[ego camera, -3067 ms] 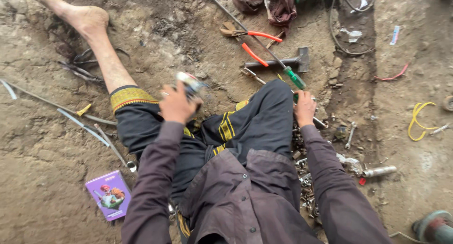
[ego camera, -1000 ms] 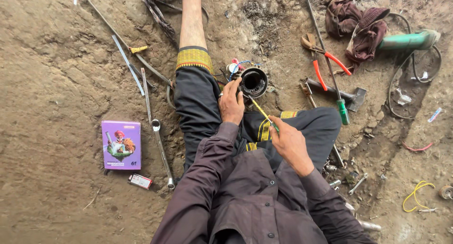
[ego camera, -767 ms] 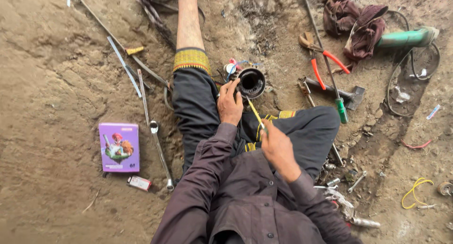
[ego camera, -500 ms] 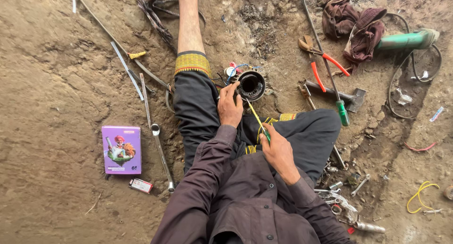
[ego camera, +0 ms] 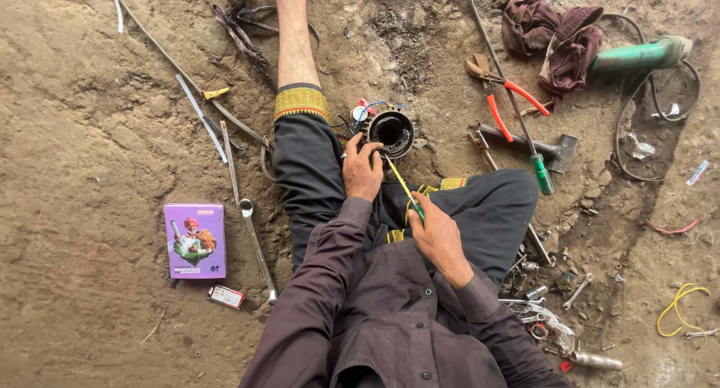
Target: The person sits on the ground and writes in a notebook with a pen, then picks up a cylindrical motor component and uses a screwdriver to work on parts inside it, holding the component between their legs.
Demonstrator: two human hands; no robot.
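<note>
The left hand [ego camera: 363, 174] grips the round metal part [ego camera: 391, 133]; the right hand [ego camera: 439, 238] holds a screwdriver [ego camera: 403, 187] pointing at eleven o'clock. It could slip and poke the fingers.

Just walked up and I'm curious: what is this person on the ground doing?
A person sits on bare dirt. Their left hand steadies a round black metal part with wires by the knee, while the right hand works a thin yellow-shafted tool into its rim. Red-handled pliers, a hammer, a green-handled screwdriver and a purple box lie around.
</note>
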